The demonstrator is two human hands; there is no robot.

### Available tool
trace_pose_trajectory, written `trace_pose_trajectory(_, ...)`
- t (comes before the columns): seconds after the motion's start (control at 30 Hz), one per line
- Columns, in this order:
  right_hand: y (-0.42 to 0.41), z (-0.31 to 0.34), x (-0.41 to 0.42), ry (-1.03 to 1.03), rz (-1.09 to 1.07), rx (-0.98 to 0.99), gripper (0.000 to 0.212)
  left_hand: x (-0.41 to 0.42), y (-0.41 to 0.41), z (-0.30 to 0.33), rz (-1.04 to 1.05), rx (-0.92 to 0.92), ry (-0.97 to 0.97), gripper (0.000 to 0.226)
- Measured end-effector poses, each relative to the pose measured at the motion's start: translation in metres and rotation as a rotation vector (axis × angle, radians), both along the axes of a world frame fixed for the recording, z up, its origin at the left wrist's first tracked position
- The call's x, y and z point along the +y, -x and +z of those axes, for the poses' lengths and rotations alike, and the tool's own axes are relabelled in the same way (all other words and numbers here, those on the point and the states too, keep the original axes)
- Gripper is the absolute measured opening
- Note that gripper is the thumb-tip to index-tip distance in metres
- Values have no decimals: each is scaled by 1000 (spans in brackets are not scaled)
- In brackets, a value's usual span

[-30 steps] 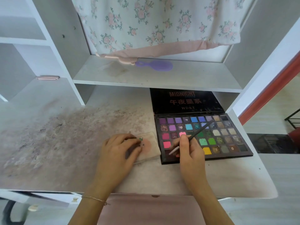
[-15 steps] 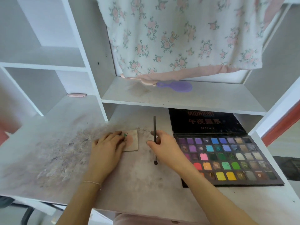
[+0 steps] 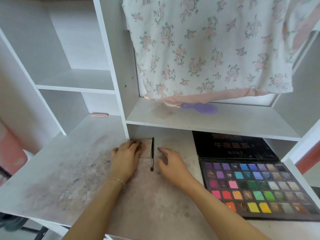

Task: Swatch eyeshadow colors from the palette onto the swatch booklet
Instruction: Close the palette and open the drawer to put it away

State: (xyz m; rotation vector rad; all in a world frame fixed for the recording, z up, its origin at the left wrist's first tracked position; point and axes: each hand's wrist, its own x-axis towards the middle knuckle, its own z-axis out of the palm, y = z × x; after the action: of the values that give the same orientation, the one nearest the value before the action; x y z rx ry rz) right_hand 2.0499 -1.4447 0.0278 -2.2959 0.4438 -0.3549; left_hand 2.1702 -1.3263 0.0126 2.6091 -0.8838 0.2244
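Swatch booklet point(image 3: 147, 148): small, pale, lying flat on the surface point(image 3: 83, 170) just in front of the foot of the white shelf upright, well to the left of the palette; most of its near-left part is covered, so what has been laid on it cannot be counted. A pinkish patch and a small green mark show beside the fingers (judged to be swatches already made, though too small to be sure). Left hand point(image 3: 127, 157): palm down, fingers fairly straight, resting on the booklet and pressing it flat; thin bracelet at the wrist. Brush point(image 3: 152, 154): dark, slim, lying loose on the surface just right of the booklet, bristle end toward the person, held by neither hand. Right hand point(image 3: 170, 163): just right of the brush and apart from it, fingers loosely spread and relaxed, holding nothing. Palette point(image 3: 259, 187): open at the right of the booklet, black lid propped back under the low shelf, rows of purple, blue, pink, green, orange, yellow and neutral pans; several pans look rubbed or dipped into. Progress, as a judgement: some colour is on the booklet, many pans remain to be sampled, and with the brush set down the work looks paused or between colours. Remaining: take up the brush, load a fresh shade, stroke it on a bare part of the booklet.
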Motion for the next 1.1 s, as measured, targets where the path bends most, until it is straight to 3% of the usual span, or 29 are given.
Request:
trace_pose_trajectory(0.3,65,2,9,191,45,-26,40,23,57,33,-27,-90,313,30)
trace_pose_trajectory(0.63,172,-4,25,224,9,-124,30,62,204,21,-329,155,445,19)
trace_pose_trajectory(0.7,187,-8,24,235,-4,-109,30,64,227,8,-364,167,397,17)
trace_pose_trajectory(0.8,201,-12,25,235,0,-101,28,60,248,-15,-410,242,167,22)
trace_pose_trajectory(0.9,206,-15,28,263,1,-110,28,49,254,-35,-335,308,11,31)
trace_pose_trajectory(1.1,209,-17,29,315,-6,-152,28,23,262,-58,-177,318,-11,36)
